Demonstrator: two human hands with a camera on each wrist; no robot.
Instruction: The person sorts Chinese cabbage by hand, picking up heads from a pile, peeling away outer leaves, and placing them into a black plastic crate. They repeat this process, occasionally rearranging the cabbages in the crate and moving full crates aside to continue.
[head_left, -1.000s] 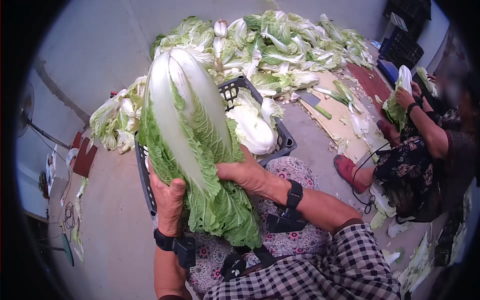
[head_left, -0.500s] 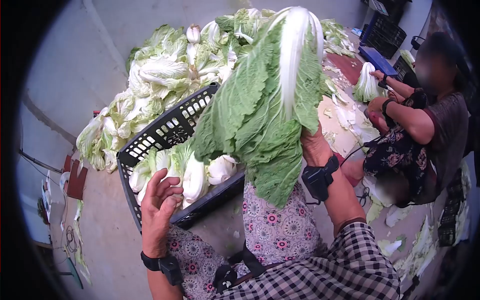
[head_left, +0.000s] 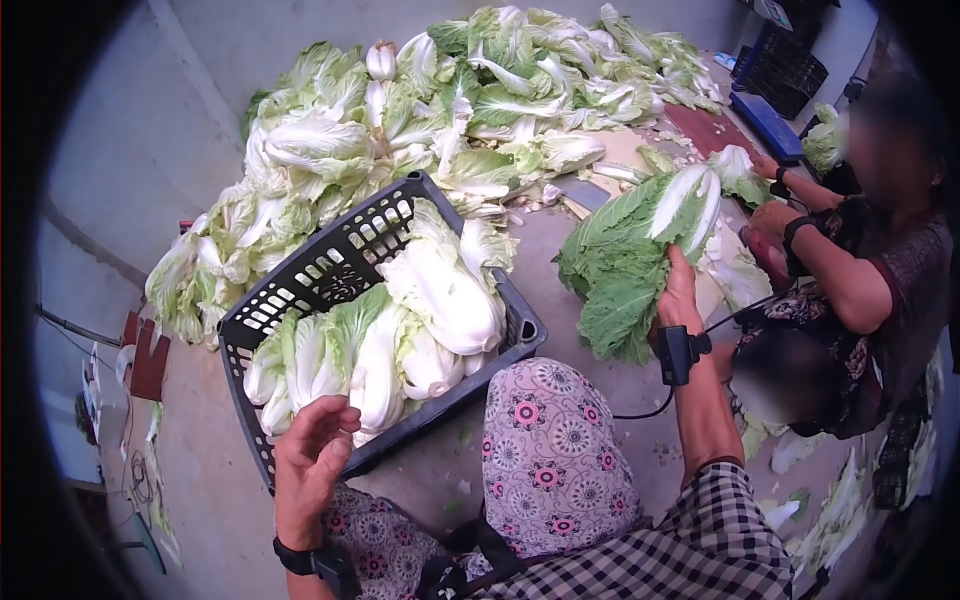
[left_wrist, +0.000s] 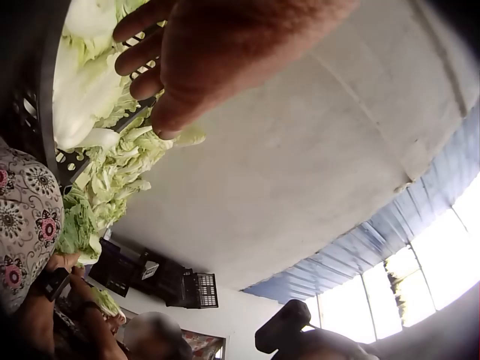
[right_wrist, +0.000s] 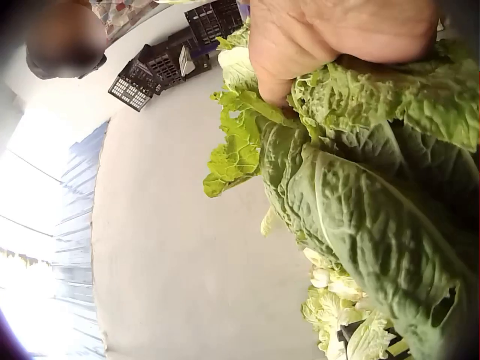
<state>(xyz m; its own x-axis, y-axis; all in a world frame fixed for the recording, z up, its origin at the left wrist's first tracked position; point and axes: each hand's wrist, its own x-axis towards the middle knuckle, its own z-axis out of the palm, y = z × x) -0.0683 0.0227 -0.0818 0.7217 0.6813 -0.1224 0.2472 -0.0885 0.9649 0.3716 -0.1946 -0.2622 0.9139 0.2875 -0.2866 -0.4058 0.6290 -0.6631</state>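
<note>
Napa cabbage (head_left: 630, 260): your right hand (head_left: 681, 296) grips it, fingers curled tight into the leaves, arm stretched out to your right over the concrete floor (head_left: 590, 400). The head hangs off the ground, white ribs pointing away from you, dark green outer leaves drooping toward your knee. In the right wrist view your fingers (right_wrist: 330, 45) are clenched into the leafy bulk, which fills the lower right of that view.

Your left hand (head_left: 310, 465) holds nothing. It hovers palm-up with loosely bent fingers just at the near corner of the black plastic crate (head_left: 300, 290). The left wrist view shows the same: relaxed fingers (left_wrist: 142, 56) apart from the crate wall.

The crate holds several trimmed cabbages (head_left: 400, 330), pale ribs showing, packed side by side. Behind it a large heap of cabbages (head_left: 420, 110) lies against the wall.

A second person (head_left: 860, 270) sits to your right, both hands on another cabbage (head_left: 735, 170). Loose leaf scraps (head_left: 830, 530) litter the floor nearby.
</note>
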